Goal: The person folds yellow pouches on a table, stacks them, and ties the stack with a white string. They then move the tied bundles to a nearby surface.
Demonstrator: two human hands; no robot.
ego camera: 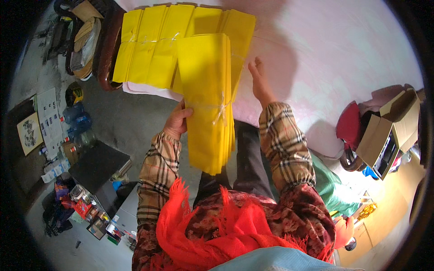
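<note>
My left hand point(178, 118) grips the left edge of a bundle of folded yellow sheets point(206, 78), thumb on top. A clear strip is tied in a knot around the middle of this bundle, which is held up above floor and couch edge. Whether the sheets are paper or cloth I cannot tell. My right hand point(261, 79) is apart from the bundle, palm turned inward, fingers extended with nothing in them. Beyond, a row of similar tied yellow bundles point(152, 47) lies side by side on a pale pink cover point(332, 50), partly hidden by the held bundle.
A dark wooden armrest point(110, 50) borders the row at left. An open cardboard box point(390, 135) stands at right, beside a red cushion point(349, 125). Green fabric point(334, 184) hangs near my right elbow. Left are large water bottles point(76, 118) and a black-topped cabinet point(98, 162).
</note>
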